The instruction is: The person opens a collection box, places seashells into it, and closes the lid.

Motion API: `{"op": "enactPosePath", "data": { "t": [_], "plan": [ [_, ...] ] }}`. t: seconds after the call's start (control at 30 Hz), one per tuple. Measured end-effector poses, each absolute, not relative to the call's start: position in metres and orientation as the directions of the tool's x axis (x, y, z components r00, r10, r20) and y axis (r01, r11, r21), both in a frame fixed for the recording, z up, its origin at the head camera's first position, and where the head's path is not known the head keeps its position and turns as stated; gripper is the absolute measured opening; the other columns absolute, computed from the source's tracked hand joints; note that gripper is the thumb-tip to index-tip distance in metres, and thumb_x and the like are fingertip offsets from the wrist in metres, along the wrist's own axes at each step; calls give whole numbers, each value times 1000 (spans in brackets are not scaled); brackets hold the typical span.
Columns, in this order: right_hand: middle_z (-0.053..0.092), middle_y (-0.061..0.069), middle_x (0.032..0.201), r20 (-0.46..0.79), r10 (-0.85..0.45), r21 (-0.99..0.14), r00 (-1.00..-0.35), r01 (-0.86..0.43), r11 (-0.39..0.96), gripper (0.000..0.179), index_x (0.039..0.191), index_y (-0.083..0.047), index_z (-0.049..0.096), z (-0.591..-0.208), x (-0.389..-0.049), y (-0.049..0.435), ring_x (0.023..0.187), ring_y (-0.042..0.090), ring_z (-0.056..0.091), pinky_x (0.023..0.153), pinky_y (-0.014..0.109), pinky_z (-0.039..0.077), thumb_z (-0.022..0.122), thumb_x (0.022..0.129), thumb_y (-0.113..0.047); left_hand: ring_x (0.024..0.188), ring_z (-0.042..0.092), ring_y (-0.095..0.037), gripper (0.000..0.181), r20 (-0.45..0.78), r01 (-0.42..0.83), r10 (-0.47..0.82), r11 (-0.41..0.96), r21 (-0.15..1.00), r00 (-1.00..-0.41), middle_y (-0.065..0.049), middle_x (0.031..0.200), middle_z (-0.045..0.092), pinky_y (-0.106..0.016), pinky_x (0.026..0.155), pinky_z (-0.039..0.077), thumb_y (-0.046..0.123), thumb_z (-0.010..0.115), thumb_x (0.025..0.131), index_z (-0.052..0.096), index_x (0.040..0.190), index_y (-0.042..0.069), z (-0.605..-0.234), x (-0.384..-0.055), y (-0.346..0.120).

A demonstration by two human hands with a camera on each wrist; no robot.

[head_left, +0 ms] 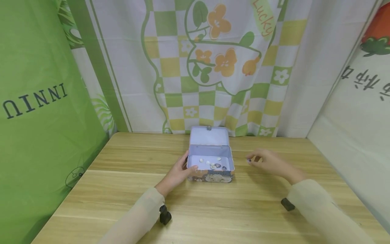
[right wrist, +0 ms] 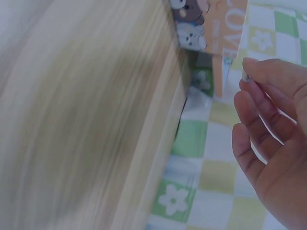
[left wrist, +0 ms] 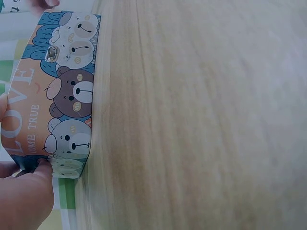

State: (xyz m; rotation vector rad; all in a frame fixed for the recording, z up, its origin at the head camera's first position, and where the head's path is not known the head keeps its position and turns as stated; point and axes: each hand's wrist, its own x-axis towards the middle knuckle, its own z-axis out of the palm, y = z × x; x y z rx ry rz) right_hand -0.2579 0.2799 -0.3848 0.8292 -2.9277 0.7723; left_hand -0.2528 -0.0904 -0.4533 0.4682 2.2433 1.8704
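An open tin box (head_left: pixel 210 175) printed with cartoon bears sits on the table, its lid (head_left: pixel 209 136) tipped back toward the curtain. My left hand (head_left: pixel 180 171) grips the box's left side, the thumb on the front rim. Several small white and purplish pieces, like shells or pebbles (head_left: pixel 217 165), lie scattered on the box floor. To the right of the box, above the table, my right hand (head_left: pixel 269 163) pinches one small, pale piece (right wrist: pixel 245 75) between thumb and index finger. Its other fingers are loosely bent. Exactly what kind of piece it is, I cannot tell.
The wooden table (head_left: pixel 128 196) reaches back to a checked curtain (head_left: pixel 195 98) just behind the lid. A green cloth (head_left: pixel 45 142) hangs at the left and a white one (head_left: pixel 350 135) at the right. A thin dark cable (head_left: pixel 74 175) shows near the left table edge.
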Motion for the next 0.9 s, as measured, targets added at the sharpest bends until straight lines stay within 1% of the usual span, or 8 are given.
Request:
{"op": "enactPosePath", "data": {
  "t": [0.13, 0.2, 0.4, 0.6, 0.73, 0.9],
  "plan": [
    [71, 5, 108, 163, -521, -462, -838, -531, 710, 21, 115, -6, 74, -383, -262, 265, 91, 18, 63, 77, 41, 57, 69, 96, -15, 149, 15, -40, 88, 86, 143, 370, 128, 981, -925, -19, 165, 9, -48, 118, 24, 28, 66, 99, 7, 161, 7, -454, -254, -90],
    [71, 5, 109, 178, -537, -466, -825, -551, 692, 21, 115, -6, 74, -383, -264, 258, 91, 18, 64, 79, 42, 56, 69, 96, -14, 149, 15, -39, 89, 82, 136, 371, 121, 983, -925, -19, 165, 8, -48, 118, 24, 27, 66, 99, 6, 161, 8, -454, -254, -91],
    [71, 7, 110, 221, -569, -463, -792, -599, 653, 21, 114, -5, 74, -380, -269, 237, 89, 16, 64, 74, 35, 56, 71, 94, -9, 149, 17, -39, 92, 70, 121, 369, 115, 986, -927, -17, 166, 8, -46, 117, 26, 32, 68, 98, 6, 162, 9, -452, -253, -91],
    [71, 7, 108, 266, -587, -471, -765, -634, 613, 22, 113, -3, 73, -383, -273, 218, 88, 17, 64, 75, 36, 58, 73, 92, -7, 149, 17, -38, 92, 77, 129, 367, 118, 985, -927, -17, 166, 8, -46, 117, 26, 31, 68, 98, 6, 162, 9, -453, -254, -91],
    [71, 6, 107, 281, -607, -480, -743, -657, 582, 22, 113, -3, 73, -387, -277, 206, 87, 13, 64, 72, 30, 57, 74, 91, -8, 149, 16, -37, 91, 82, 138, 372, 125, 983, -924, -17, 166, 9, -46, 118, 25, 30, 68, 98, 6, 162, 9, -455, -256, -91],
    [71, 5, 106, 285, -643, -465, -711, -689, 556, 22, 113, -3, 73, -390, -283, 191, 87, 14, 64, 75, 38, 59, 73, 92, -7, 149, 16, -39, 88, 94, 149, 372, 120, 982, -923, -18, 165, 11, -48, 118, 25, 27, 67, 99, 8, 162, 9, -458, -257, -90]
  ]
}}
